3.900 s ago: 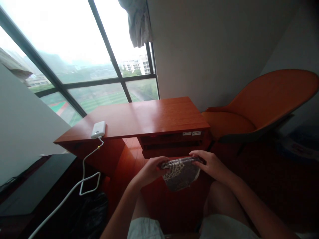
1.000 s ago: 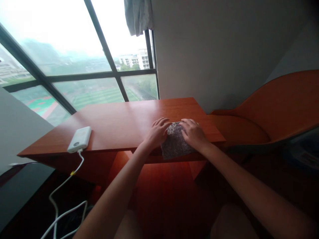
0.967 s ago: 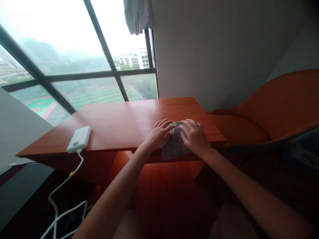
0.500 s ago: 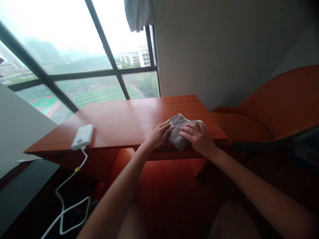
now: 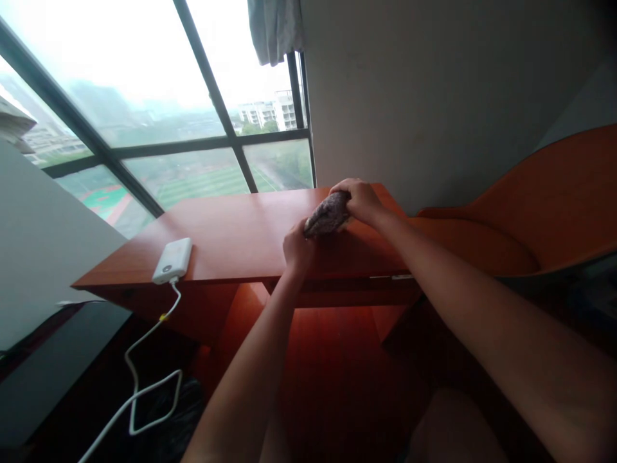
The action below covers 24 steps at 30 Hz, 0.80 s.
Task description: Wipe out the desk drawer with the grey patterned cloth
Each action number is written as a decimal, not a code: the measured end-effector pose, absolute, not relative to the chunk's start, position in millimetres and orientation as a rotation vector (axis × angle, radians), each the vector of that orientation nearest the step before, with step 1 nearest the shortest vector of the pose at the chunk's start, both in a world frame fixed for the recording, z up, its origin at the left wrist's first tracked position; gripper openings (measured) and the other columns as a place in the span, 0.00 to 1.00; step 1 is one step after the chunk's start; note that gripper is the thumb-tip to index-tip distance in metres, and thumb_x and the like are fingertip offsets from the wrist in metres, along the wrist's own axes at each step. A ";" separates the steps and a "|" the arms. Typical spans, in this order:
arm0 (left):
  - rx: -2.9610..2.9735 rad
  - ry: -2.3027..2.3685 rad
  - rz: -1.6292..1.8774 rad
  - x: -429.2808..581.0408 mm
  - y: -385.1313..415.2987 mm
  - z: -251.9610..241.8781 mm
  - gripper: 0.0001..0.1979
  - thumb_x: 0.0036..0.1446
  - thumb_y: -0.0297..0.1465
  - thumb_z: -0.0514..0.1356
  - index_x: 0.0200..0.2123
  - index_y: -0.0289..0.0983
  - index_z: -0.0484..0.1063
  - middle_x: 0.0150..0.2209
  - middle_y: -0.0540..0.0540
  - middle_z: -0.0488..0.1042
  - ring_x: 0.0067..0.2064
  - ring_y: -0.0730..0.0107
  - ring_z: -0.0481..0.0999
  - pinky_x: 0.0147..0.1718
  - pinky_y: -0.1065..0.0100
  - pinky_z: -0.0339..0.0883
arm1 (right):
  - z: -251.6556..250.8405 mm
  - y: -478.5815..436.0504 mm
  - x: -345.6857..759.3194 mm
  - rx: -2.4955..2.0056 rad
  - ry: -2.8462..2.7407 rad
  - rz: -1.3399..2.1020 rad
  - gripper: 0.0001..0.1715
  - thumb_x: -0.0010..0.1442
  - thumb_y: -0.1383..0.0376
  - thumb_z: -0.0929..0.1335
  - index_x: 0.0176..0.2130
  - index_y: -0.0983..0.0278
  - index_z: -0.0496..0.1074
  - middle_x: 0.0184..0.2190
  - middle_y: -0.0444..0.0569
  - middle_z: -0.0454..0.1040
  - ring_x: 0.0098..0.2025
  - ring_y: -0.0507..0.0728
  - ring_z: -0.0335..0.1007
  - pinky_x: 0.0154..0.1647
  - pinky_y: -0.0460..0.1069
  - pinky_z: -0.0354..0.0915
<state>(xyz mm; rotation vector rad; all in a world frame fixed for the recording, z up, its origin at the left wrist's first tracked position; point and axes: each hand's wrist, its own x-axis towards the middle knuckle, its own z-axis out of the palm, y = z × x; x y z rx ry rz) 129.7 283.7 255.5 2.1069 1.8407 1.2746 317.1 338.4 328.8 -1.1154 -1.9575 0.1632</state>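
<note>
left hand (image 5: 297, 247) and right hand (image 5: 359, 199) both grip the bunched cloth (image 5: 328, 216) on the desk (image 5: 231, 235), far right part. i think a wide sweep left could push the power bank (image 5: 172, 260) off.

1. Your left hand (image 5: 297, 247) and right hand (image 5: 359, 200) are both bare, uncovered to the fingertips.
2. Your left forearm (image 5: 250, 360) and right forearm (image 5: 472, 302) are long, slim and bare all the way to the picture's edge.
3. Your bare right knee (image 5: 453, 424) shows as a rounded, shadowed shape at the very bottom.
</note>
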 end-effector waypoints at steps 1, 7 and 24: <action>2.075 1.850 1.387 124.9 284.3 260.8 0.20 0.58 0.25 0.55 0.52 0.42 0.74 0.48 0.44 0.81 0.48 0.56 0.79 0.46 0.59 0.70 | 333.3 338.2 316.9 -1.078 -1.977 0.151 0.22 0.49 0.73 0.64 0.40 0.60 0.79 0.43 0.49 0.81 0.47 0.59 0.71 0.52 0.56 0.66; 2.449 1.782 1.303 111.3 249.0 264.1 0.26 0.58 0.23 0.54 0.58 0.45 0.71 0.60 0.46 0.73 0.64 0.58 0.66 0.64 0.54 0.55 | 309.7 302.6 346.3 -0.863 -2.214 -0.215 0.17 0.63 0.65 0.62 0.46 0.58 0.77 0.52 0.50 0.79 0.58 0.61 0.67 0.60 0.60 0.60; 2.747 1.719 0.551 127.4 197.1 215.1 0.33 0.63 0.37 0.55 0.70 0.43 0.53 0.72 0.38 0.54 0.71 0.45 0.50 0.66 0.40 0.46 | 211.0 234.6 349.5 -1.153 -2.468 -0.161 0.27 0.67 0.64 0.56 0.63 0.58 0.65 0.67 0.52 0.65 0.70 0.65 0.57 0.67 0.68 0.58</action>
